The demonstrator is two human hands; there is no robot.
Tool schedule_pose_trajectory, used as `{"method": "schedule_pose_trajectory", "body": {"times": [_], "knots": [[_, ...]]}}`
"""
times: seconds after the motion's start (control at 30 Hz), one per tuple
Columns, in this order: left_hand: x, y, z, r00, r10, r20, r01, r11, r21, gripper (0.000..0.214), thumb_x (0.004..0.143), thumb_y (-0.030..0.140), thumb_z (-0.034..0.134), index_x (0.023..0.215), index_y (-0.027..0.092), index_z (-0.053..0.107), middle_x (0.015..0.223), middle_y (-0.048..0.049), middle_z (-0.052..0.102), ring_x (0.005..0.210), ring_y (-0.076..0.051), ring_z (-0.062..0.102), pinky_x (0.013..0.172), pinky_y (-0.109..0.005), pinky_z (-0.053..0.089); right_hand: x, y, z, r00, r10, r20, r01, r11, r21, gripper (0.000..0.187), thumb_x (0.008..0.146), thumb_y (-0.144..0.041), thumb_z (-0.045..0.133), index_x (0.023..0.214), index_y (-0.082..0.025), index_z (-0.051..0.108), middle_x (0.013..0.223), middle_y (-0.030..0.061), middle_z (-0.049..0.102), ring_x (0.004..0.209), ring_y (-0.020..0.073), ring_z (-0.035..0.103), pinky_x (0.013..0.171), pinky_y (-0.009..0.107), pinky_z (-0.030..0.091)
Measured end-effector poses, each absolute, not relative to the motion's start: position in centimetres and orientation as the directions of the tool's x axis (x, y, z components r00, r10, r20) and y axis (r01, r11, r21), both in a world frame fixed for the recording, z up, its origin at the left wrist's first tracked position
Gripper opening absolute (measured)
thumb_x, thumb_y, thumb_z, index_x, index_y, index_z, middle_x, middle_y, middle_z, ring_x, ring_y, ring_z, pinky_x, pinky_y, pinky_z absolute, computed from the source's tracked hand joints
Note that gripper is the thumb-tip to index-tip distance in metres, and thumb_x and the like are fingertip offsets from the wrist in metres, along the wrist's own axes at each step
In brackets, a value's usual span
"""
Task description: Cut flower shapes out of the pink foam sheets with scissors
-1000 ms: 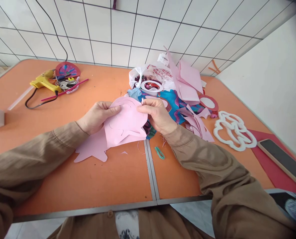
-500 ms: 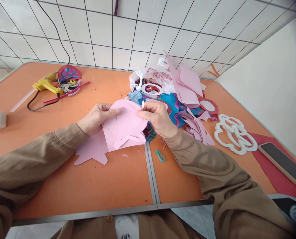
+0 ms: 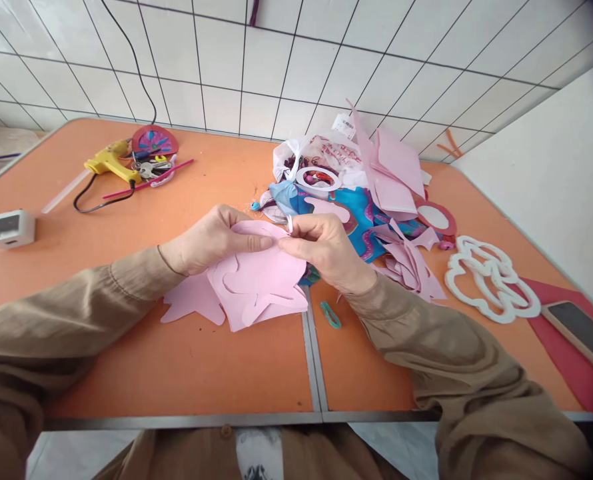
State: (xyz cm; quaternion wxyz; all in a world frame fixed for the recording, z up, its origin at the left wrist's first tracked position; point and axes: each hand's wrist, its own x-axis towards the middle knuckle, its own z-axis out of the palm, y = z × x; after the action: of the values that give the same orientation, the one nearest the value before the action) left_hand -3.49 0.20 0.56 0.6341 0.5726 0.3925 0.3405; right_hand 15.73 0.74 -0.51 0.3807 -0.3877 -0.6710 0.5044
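Note:
My left hand (image 3: 211, 240) grips the top left of a pink craft sheet (image 3: 271, 270) with its thumb laid over the front. At the sheet's upper edge my right hand (image 3: 329, 252) pinches it, thumb against fingers, close to my left thumb. A small pale strip (image 3: 290, 225) sticks up from the right fingers; I cannot make out what it belongs to. The sheet has curved cuts, and a pointed flap (image 3: 276, 301) hangs along its lower side. Partly under it, another pink cut piece (image 3: 192, 300) with pointed ends rests on the table.
A yellow glue gun (image 3: 111, 163) and keys (image 3: 149, 168) lie back left, near a white box (image 3: 11, 229). Pink scraps (image 3: 406, 260), folded pink sheets (image 3: 399, 167) and a plastic bag (image 3: 334, 157) crowd the right. White cloud-shaped frames (image 3: 491, 280), a phone (image 3: 584, 333) and a green clip (image 3: 330, 315) lie there too.
The pink sheet has tilted and come lower, its cut flap showing more. My left thumb has slid right along the top edge, closer to my right fingers. The view has shifted slightly left.

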Motion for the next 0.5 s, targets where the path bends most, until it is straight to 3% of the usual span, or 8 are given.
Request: {"method": "schedule_pose_trajectory", "body": {"times": [0.23, 0.5], "knots": [[-4.05, 0.72, 0.61, 0.520, 0.837, -0.169, 0.026, 0.182, 0.983, 0.017, 0.071, 0.026, 0.083, 0.084, 0.016, 0.080, 0.070, -0.0027, 0.074, 0.057, -0.013, 0.063, 0.051, -0.021, 0.050, 15.78, 0.86, -0.69, -0.401, 0.905, 0.144, 0.176, 0.231, -0.957, 0.031, 0.069, -0.025, 0.062, 0.050, -0.020, 0.038, 0.051, -0.0062, 0.029, 0.051, 0.0068, 0.025, 0.048, 0.026, 0.017], [-3.96, 0.56, 0.89, 0.498, 0.851, -0.167, 0.075, 0.150, 0.986, 0.011, 0.071, 0.024, 0.082, 0.078, 0.015, 0.080, 0.061, -0.0008, 0.069, 0.051, -0.010, 0.057, 0.045, -0.019, 0.043, 15.70, 0.55, -0.52, -0.398, 0.902, 0.166, 0.191, 0.258, -0.947, 0.033, 0.070, -0.022, 0.061, 0.051, -0.020, 0.035, 0.051, -0.0067, 0.027, 0.050, 0.0061, 0.023, 0.049, 0.027, 0.017]]}}
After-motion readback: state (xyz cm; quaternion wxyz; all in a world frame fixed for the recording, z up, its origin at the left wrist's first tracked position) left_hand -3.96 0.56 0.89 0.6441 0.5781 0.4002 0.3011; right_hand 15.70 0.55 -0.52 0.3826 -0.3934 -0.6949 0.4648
